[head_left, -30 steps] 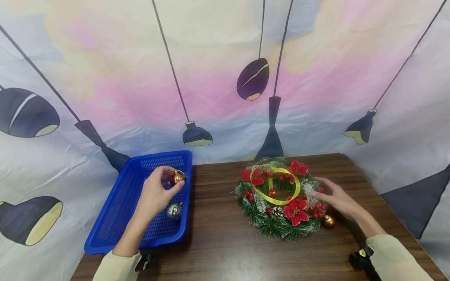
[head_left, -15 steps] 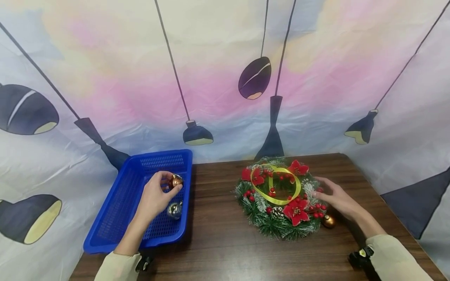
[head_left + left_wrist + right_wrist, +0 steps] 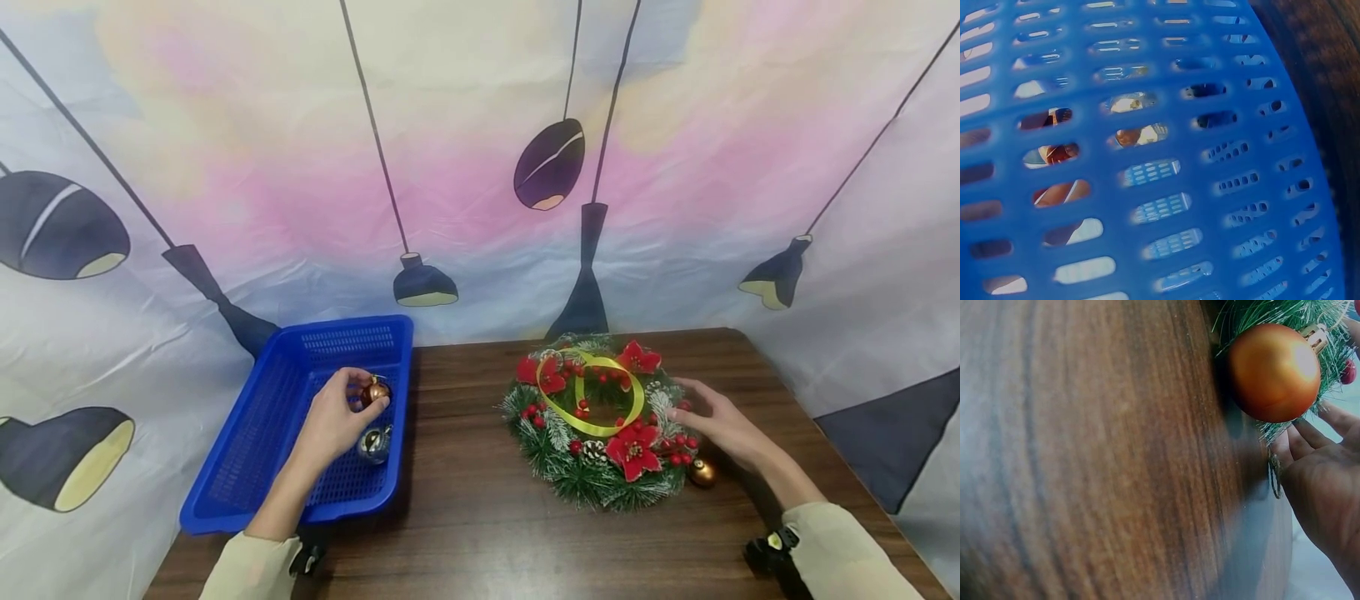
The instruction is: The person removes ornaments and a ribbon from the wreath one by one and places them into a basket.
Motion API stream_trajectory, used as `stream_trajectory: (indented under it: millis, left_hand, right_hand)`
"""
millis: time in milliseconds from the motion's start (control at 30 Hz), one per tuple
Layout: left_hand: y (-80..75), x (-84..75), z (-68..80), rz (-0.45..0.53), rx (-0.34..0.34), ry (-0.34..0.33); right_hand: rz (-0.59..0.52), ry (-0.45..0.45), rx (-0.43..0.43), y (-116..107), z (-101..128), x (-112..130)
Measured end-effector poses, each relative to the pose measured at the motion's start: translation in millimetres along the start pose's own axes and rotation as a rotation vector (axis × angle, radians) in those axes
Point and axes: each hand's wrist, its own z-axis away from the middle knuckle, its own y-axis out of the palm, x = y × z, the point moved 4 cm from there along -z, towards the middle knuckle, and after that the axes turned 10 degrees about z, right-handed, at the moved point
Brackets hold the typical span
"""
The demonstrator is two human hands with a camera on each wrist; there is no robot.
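Your left hand (image 3: 333, 417) sits inside the blue basket (image 3: 247, 442), fingers and thumb curled round a copper bauble (image 3: 375, 392) — only its right half and little cap show past your fingertips. Just below it a silver bauble (image 3: 372, 444) lies on the basket floor, near the right wall. Your left wrist view is almost all blue mesh (image 3: 1210, 187); through the slots you get scraps of skin and something pale, too broken up to read.

Your right hand (image 3: 720, 425) rests at the right edge of the wreath (image 3: 600, 425), fingers fairly straight and loosely spread, touching the greenery and holding nothing that shows; the fingertips are partly lost among needles and red berries. A gold bauble (image 3: 702, 472) lies on the wooden table (image 3: 465, 517) just beside the wreath's lower right rim, close under your palm. The right wrist view shows it large (image 3: 1272, 372) against the needles, while your hand (image 3: 1329, 481) is cut off by the frame edge — much of the tabletop there is blurred.
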Motion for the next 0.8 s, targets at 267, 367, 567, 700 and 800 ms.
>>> stream_trajectory:
  millis: [267,367,567,700,800]
  left_hand:
    - [-2.9,-1.8,0.9,0.01,0.016,-0.002]
    - [-4.8,-6.0,2.0,0.024,-0.002,0.028]
    - [-3.9,-28.7,6.6,0.043,-0.065,0.159]
    - [1.9,-51.3,13.4,0.036,-0.061,0.225]
    - [7.6,-67.7,19.0,0.033,-0.035,0.249]
  right_hand:
    - [-0.013,0.0,0.002,0,0,0]
    - [-0.01,-0.001,0.002,1,0,0]
    - [-0.003,-0.003,-0.005,1,0,-1]
    - [-0.001,-0.004,-0.007,0,0,-1]
    - [-0.004,-0.004,-0.003,1,-1,-1]
